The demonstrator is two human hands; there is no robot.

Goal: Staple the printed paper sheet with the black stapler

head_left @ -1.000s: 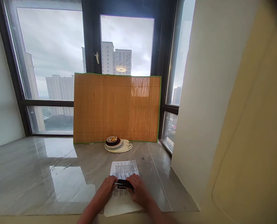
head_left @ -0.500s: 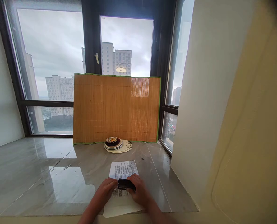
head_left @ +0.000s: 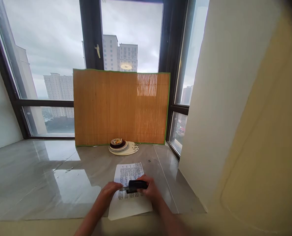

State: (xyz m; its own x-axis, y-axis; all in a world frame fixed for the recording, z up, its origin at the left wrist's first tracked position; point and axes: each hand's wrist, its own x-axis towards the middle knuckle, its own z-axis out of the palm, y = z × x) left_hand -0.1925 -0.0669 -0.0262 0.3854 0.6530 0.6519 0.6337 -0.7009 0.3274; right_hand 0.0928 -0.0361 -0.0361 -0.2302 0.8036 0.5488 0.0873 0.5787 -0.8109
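Over the printed sheet of paper [head_left: 129, 208] I hold a black stapler [head_left: 136, 184]. My right hand [head_left: 149, 188] is wrapped around its right end. A thin metallic piece [head_left: 124, 188] sticks out of the stapler's left side, and the fingers of my left hand [head_left: 111, 188] are closed on its end. The paper lies on the grey tiled sill, its near edge at the front, with lines of dark text on its far half. What lies under the fingertips is hidden.
Beyond the paper stands a stack of plates [head_left: 118, 147] on an oval plate [head_left: 133, 148]. A bamboo mat [head_left: 118, 105] with green edging leans against the window. The wall [head_left: 209, 131] bounds the sill [head_left: 87, 183] at the right.
My right hand and the stapler have shifted right, away from my left hand. The metallic piece now shows between them. The view has tilted slightly downward.
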